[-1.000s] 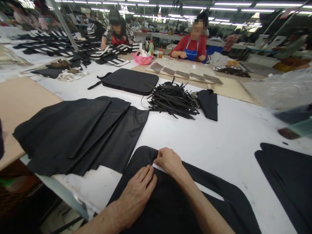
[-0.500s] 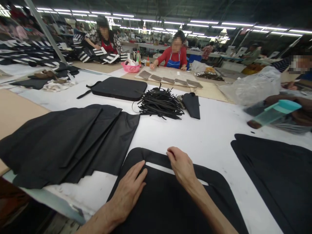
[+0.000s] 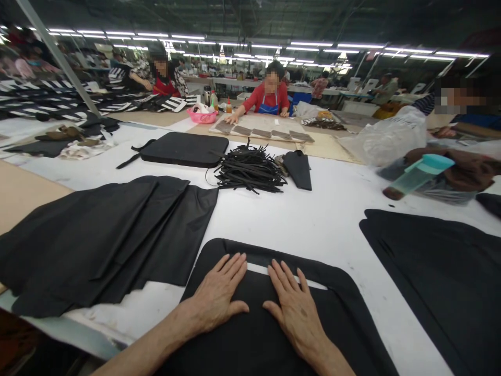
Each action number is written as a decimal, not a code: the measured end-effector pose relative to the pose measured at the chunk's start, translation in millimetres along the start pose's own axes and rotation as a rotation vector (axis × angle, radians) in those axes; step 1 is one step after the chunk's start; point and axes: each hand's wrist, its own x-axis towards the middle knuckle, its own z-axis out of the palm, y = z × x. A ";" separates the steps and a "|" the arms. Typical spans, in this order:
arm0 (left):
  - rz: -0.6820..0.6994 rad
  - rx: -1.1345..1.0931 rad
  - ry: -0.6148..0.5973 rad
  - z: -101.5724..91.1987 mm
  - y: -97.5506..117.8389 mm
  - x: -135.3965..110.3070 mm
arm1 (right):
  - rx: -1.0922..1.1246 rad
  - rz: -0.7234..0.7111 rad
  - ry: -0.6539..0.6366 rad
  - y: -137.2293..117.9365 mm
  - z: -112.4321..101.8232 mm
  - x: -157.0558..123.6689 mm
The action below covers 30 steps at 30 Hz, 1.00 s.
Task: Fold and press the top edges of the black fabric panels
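Both my hands lie flat on a black fabric panel (image 3: 258, 339) with rounded corners, right in front of me. My left hand (image 3: 221, 290) presses near its far left corner, fingers stretched out. My right hand (image 3: 293, 303) rests to the right of it, fingers spread and pointing away from me. Along the panel's far edge runs a black border strip (image 3: 266, 255). A narrow white strip (image 3: 258, 269) shows between this border and the panel, partly covered by my fingertips. Neither hand grips anything.
Black sheets (image 3: 109, 235) are stacked at the left, more black pieces (image 3: 438, 266) at the right. Farther back lie a black padded panel (image 3: 183, 148), a heap of black strips (image 3: 250, 169) and a teal-lidded bottle (image 3: 418, 175). A co-worker in red (image 3: 270, 94) sits across the table.
My right hand has come down from the border's far edge and now lies flat with fingers spread. My left hand has shifted slightly right and flattened. The whole view has turned a little.
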 end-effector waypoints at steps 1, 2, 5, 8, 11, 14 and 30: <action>-0.033 0.019 -0.006 0.4 -4.7 -5.1 | -0.013 0.023 0.008 8.4 1.3 -5.0; -0.065 0.034 -0.009 0.7 -9.0 -10.1 | -0.026 0.042 0.015 16.4 2.6 -10.0; -0.130 0.073 0.016 3.7 -17.7 -20.7 | -0.054 0.064 0.029 31.9 6.0 -21.7; -0.200 0.121 0.093 11.3 -21.0 -23.3 | -0.072 0.081 0.047 31.1 5.4 -24.6; -0.286 0.162 0.151 17.6 -21.7 -22.2 | -0.115 0.121 0.078 24.7 -2.3 -21.7; -0.304 0.160 0.124 16.5 -20.6 -20.7 | -0.167 0.174 0.147 30.8 -11.9 -18.9; -0.410 0.105 0.126 14.0 -23.9 -22.8 | -0.044 0.407 0.147 86.4 18.1 -27.5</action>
